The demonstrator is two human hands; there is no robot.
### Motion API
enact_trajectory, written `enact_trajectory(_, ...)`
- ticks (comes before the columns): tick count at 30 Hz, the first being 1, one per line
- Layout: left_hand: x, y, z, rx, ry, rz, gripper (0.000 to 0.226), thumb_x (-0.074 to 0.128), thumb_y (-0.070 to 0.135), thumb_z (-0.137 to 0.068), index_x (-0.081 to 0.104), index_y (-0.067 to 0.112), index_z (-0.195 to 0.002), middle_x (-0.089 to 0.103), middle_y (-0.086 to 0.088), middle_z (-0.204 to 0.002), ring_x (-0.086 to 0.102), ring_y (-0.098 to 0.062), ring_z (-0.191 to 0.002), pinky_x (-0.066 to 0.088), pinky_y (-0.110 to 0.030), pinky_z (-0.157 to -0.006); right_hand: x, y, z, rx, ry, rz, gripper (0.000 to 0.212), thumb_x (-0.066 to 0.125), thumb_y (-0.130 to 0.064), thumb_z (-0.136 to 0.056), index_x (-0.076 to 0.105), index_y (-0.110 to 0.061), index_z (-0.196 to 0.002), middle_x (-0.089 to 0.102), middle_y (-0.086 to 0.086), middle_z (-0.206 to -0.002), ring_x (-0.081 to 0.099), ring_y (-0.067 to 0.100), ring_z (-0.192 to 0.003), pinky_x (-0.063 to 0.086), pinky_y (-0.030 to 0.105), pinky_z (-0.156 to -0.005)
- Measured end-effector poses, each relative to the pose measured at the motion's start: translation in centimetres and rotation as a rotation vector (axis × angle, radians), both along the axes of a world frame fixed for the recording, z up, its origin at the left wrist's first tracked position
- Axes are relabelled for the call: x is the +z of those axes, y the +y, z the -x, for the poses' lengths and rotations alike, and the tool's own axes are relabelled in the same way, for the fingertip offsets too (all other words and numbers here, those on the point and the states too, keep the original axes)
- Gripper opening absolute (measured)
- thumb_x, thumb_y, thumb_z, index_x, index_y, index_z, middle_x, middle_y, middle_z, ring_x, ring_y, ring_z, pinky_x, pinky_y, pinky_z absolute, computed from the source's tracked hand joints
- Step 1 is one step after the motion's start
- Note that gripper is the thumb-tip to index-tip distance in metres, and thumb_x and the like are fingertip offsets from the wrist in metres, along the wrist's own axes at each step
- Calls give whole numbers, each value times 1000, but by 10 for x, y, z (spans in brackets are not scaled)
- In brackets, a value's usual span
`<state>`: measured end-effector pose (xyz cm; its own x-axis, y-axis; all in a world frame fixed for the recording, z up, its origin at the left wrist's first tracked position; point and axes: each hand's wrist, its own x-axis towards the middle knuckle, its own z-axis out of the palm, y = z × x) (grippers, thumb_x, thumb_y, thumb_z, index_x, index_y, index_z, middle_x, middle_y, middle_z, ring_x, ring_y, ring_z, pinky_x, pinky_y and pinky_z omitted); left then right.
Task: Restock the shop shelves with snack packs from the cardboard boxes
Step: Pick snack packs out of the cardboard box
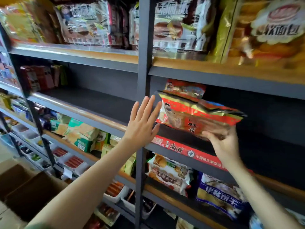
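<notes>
Shelving is underway: the right hand [224, 144] pinches the red snack pack [196, 116] by its lower edge, above the dark shelf [267, 156]. Left of that grip, the left hand [143, 123] spreads flat against its end. Next, probably: push it back toward the pack behind [184, 88].

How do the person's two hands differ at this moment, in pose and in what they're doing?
The left hand is flat with fingers straight and spread, holding nothing; the right hand grips the red snack pack from below. The left hand is before the shelf upright, the right hand further right. Both reach toward the same shelf level.
</notes>
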<state>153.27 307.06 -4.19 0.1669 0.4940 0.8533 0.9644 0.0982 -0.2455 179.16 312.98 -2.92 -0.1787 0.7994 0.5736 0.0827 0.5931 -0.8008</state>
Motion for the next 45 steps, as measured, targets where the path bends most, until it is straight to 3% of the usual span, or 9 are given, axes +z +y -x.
enact_trajectory(10, -14, 59, 32, 187, 138, -78, 55, 35, 22, -88, 48, 3, -138, 49, -12, -143, -11, -26, -148, -1, -55, -116, -3, 78, 72, -19, -238, 211, 52, 73, -25, -84, 33, -16, -116, 57, -1, -110, 57, 13, -91, 43, 16, -65)
enact_trajectory(13, -16, 62, 36, 140, 171, -117, 60, 37, 18, -82, 41, 5, -140, 40, -8, -146, -12, -25, -148, -4, -55, -116, -1, 90, 86, -202, -380, 114, 83, 75, -36, -80, 23, -9, -139, 43, 16, -138, 48, 25, -118, 46, 27, -89)
enact_trajectory(18, -19, 66, 39, 74, 160, -152, 57, 38, 14, -81, 46, 6, -136, 38, -5, -142, -8, -21, -149, -3, -53, -117, 4, 78, 92, -359, -893, -589, 116, 73, -55, -73, -8, -31, -152, -6, 10, -161, -10, 29, -147, -8, 50, -114)
enact_trajectory(23, -17, 65, 38, 55, 149, -142, 51, 37, 13, -82, 55, 5, -130, 48, -6, -136, 5, -23, -148, -2, -52, -118, -13, 89, 106, -227, -1395, -569, 110, 63, -55, -84, -25, -34, -148, -42, 2, -146, -42, 27, -134, -38, 51, -96)
enact_trajectory(28, -13, 59, 36, 39, 135, -90, 42, 46, 17, -90, 57, 8, -129, 52, -6, -135, 15, -29, -142, 1, -53, -117, -4, 74, 115, -162, -1440, -537, 96, 57, -49, -90, -14, -30, -152, -29, 4, -155, -32, 28, -140, -28, 53, -105)
enact_trajectory(32, -43, 33, 26, 19, 0, 7, 49, 57, 13, -82, 55, 4, -131, 46, -16, -143, 24, -33, -139, 4, -52, -117, -19, 7, 115, -202, -863, -656, 55, 61, -27, -90, 44, -12, -141, 37, 13, -149, 28, 30, -139, 19, 50, -113)
enact_trajectory(35, -130, -21, 19, -116, -257, 119, 46, 47, 15, -87, 45, 7, -132, 33, -16, -145, 31, -34, -135, 21, -51, -113, -74, -57, 102, -11, -591, -745, 38, 58, -15, -89, 56, -5, -125, 57, 11, -124, 48, 26, -115, 38, 41, -96)
enact_trajectory(42, -383, -196, 9, 165, -832, 846, 49, 42, 25, -79, 60, 4, -120, 53, -24, -130, 56, -40, -111, 53, -47, -88, -326, -124, 86, 579, -1151, -176, 48, 56, -17, -87, 43, -18, -134, 57, 2, -123, 45, 15, -114, 52, 36, -92)
enact_trajectory(45, -478, -261, -8, 263, -971, 1025, 53, 42, 26, -71, 50, 15, -122, 59, -17, -123, 63, -37, -101, 55, -40, -82, -431, -135, 84, 641, -1383, 234, 56, 54, -14, -95, 31, -19, -146, 40, 1, -143, 33, 14, -131, 35, 27, -106)
